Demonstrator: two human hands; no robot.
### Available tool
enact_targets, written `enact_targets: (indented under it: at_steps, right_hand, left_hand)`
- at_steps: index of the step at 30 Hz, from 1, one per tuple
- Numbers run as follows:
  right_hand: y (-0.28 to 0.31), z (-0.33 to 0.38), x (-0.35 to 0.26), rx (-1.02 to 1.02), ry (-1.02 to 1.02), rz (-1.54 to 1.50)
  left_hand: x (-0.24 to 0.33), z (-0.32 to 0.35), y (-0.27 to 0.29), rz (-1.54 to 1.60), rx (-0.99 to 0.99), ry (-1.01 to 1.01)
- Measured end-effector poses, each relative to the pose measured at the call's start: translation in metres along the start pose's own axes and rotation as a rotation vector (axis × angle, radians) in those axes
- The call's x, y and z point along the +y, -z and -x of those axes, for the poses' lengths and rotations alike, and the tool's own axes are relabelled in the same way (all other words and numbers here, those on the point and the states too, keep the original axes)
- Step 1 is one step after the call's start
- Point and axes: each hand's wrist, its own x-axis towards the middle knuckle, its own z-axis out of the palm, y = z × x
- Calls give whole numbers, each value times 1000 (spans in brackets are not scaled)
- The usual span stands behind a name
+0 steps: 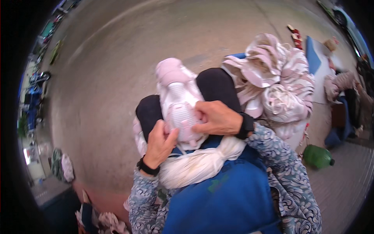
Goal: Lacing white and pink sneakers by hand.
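Observation:
A pink and white shoe upper point(176, 78) lies lengthwise over my lap, its toe pointing away from me and its ribbed tongue toward me. My left hand point(159, 144) pinches its near left edge with thumb and fingers. From the other side, my right hand point(219, 117) grips the near right edge, thumb laid over the tongue. Both hands are closed on the upper, and some fingertips are hidden under it. Just below them, a knotted bundle of white laces point(191, 169) rests across my blue apron point(222, 199).
Many similar uppers are heaped in a pile point(278, 82) to my right. Beyond it stand a blue and white board point(314, 58) and a person's arm point(360, 93). A green plastic bottle point(317, 156) lies at lower right. Cloth pieces point(111, 222) sit at lower left.

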Motion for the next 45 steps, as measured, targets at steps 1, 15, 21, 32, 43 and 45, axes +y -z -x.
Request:
enact_targets:
  at_steps: [1, 15, 21, 32, 43, 45]
  right_hand:
    - [3, 1, -4, -31, -37, -23]
    - [36, 30, 25, 111, -130, -330]
    - [5, 29, 11, -91, -216, -323]
    - [44, 6, 18, -411, -408, -404]
    - [50, -2, 19, -477, -415, -476]
    - [51, 0, 19, -469, -418, -479]
  left_hand:
    - [-6, 1, 0, -76, 16, -47]
    - [-3, 3, 25, 202, -8, 86]
    - [-2, -3, 29, 259, -101, 109]
    - [16, -17, 54, 45, -562, 357]
    - [15, -26, 54, 12, -529, 459]
    - [16, -26, 55, 57, -532, 491]
